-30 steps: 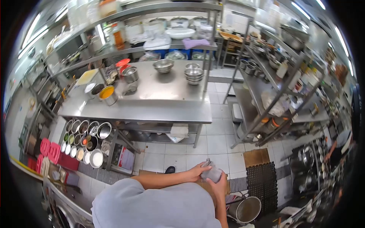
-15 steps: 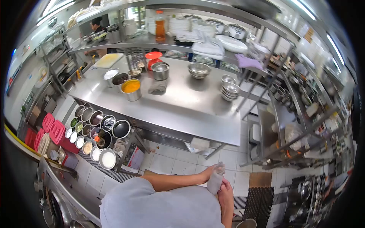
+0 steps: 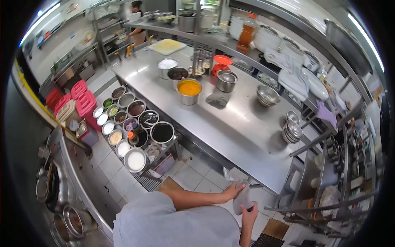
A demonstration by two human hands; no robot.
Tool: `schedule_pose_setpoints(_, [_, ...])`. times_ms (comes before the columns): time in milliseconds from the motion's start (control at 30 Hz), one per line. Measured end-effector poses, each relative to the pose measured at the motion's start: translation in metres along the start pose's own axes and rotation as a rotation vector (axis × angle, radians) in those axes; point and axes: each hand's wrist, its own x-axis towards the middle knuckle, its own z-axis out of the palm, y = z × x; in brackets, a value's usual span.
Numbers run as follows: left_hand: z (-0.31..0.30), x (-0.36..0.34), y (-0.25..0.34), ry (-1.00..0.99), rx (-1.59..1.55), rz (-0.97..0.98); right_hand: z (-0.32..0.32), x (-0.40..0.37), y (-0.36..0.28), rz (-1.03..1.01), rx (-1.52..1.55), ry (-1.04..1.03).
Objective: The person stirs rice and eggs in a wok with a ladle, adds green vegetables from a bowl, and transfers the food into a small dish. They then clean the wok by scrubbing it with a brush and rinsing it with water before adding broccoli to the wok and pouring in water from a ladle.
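In front of my body, a thin, limp, greyish plastic piece [image 3: 242, 201] hangs between my two hands; I cannot tell whether it is a bag or a glove. My left hand [image 3: 233, 192] pinches its upper left edge, with the arm stretched across from the left. Lower down, my right hand [image 3: 249, 213] grips the other side with thumb and fingers. Beyond my hands runs the long steel table [image 3: 230, 136]. On it lies a crumpled grey plastic piece [image 3: 218, 99], close to a steel pot [image 3: 226, 81] and a pot of orange liquid [image 3: 189, 91].
Several pots and tubs of ingredients, including a white-filled pot [image 3: 135, 160], stand on a low rack at left. Stacked steel bowls [image 3: 292, 131] sit at the table's right end. An overhead shelf [image 3: 230, 45] crosses the back. Another person [image 3: 138, 24] stands far back.
My view has turned left, so the table and pots sit farther right and tilted. The plastic piece is spread more openly between my hands, which still hold it.
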Motion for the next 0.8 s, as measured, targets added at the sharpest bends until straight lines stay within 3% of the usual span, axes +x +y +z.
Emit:
schedule_pose_setpoints(67, [-0.013,-0.015,0.037,0.019,-0.018,0.039,-0.014,0.019,-0.018,-0.076,0.069,0.346])
schedule_pose_setpoints(100, [-0.016,-0.026,0.056,0.006,-0.012,0.072,-0.021,0.031,-0.017,-0.091,0.07,0.325])
schedule_pose_setpoints(167, [-0.008,-0.039,0.072,-0.029,0.067,0.122,-0.031,0.052,-0.013,-0.234,-0.056,0.546])
schedule_pose_setpoints(200, [-0.004,-0.041,0.076,-0.082,0.145,0.154,-0.032,0.053,-0.025,-0.246,-0.051,0.534])
schedule_pose_setpoints(233, [-0.004,-0.037,0.074,-0.072,0.145,0.158,-0.034,0.046,-0.045,-0.317,-0.137,0.353])
schedule_pose_setpoints(267, [-0.004,-0.03,0.07,-0.036,0.246,0.333,-0.036,0.041,-0.054,-0.38,-0.221,0.178])
schedule_pose_setpoints(300, [-0.002,-0.025,0.069,-0.007,0.347,0.508,-0.044,0.043,-0.047,-0.379,-0.218,0.185])
schedule_pose_setpoints(367, [-0.013,-0.026,0.107,-0.064,0.299,0.489,-0.067,0.054,-0.023,-0.277,0.055,0.383])
schedule_pose_setpoints(400, [-0.02,-0.029,0.122,-0.119,0.25,0.457,-0.067,0.055,-0.018,-0.257,0.094,0.369])
schedule_pose_setpoints(467, [-0.009,-0.016,0.103,0.073,0.356,0.661,-0.066,0.053,0.018,-0.188,0.008,0.436])
schedule_pose_setpoints(500, [-0.011,-0.03,0.126,0.076,0.41,0.611,-0.061,0.036,-0.019,-0.104,0.105,0.292])
schedule_pose_setpoints(533, [-0.012,-0.023,0.124,0.058,0.396,0.623,-0.059,0.034,-0.009,-0.071,0.181,0.238])
schedule_pose_setpoints(567, [-0.014,-0.014,0.115,0.084,0.418,0.622,-0.061,0.036,0.014,-0.002,-0.026,0.18])
schedule_pose_setpoints(600, [-0.004,-0.032,0.133,0.04,0.316,0.635,-0.066,0.027,0.001,0.047,-0.091,-0.016])
schedule_pose_setpoints(667, [0.006,-0.041,0.14,-0.06,0.794,0.594,-0.061,0.009,0.014,-0.341,-0.435,0.109])
schedule_pose_setpoints(700, [0.023,-0.039,0.134,-0.142,0.813,0.619,-0.061,0.004,0.013,-0.308,-0.428,0.188])
schedule_pose_setpoints(767, [0.042,-0.037,0.121,-0.562,1.069,1.189,-0.059,0.0,0.009,-0.272,-0.033,0.044])
schedule_pose_setpoints(800, [0.052,-0.029,0.113,-0.693,1.129,1.263,-0.059,0.006,0.014,-0.332,-0.026,0.008])
